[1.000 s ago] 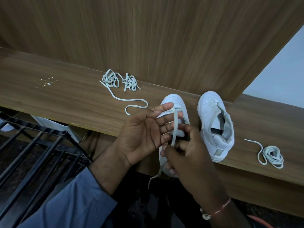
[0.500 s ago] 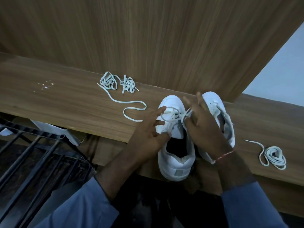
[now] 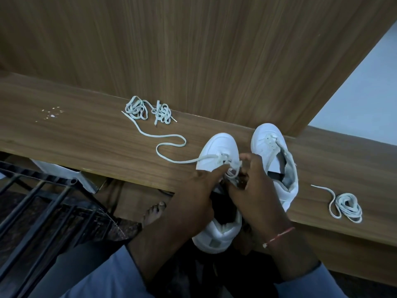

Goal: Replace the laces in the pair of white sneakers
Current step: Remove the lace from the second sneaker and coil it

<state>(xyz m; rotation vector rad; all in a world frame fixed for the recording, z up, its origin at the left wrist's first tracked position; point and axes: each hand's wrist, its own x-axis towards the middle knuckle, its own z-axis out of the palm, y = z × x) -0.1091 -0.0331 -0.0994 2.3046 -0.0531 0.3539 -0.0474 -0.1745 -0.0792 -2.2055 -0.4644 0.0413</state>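
Two white sneakers stand toe-away on a wooden shelf (image 3: 86, 134). The left sneaker (image 3: 219, 145) overhangs the front edge with its heel. My left hand (image 3: 197, 190) lies over its opening, index finger stretched onto the lace (image 3: 228, 168) at the eyelets, the other fingers curled at the sneaker's side. My right hand (image 3: 255, 186) pinches that lace from the right. A strand of lace (image 3: 171, 143) runs left from the toe in a loop. The right sneaker (image 3: 268, 140) stands beside it with only its top eyelets laced.
Two tangled lace bundles (image 3: 135, 108) (image 3: 163, 114) lie at the back by the wood panel. A coiled lace (image 3: 348, 207) lies at the right. A black metal rack (image 3: 43, 201) and a bare foot (image 3: 154, 211) are below the shelf. White specks (image 3: 52, 112) dot the left.
A second ago my right hand held a lace strand pulled toward me; both hands have since moved forward onto the left sneaker's eyelets, and a strand now trails left across the toe.
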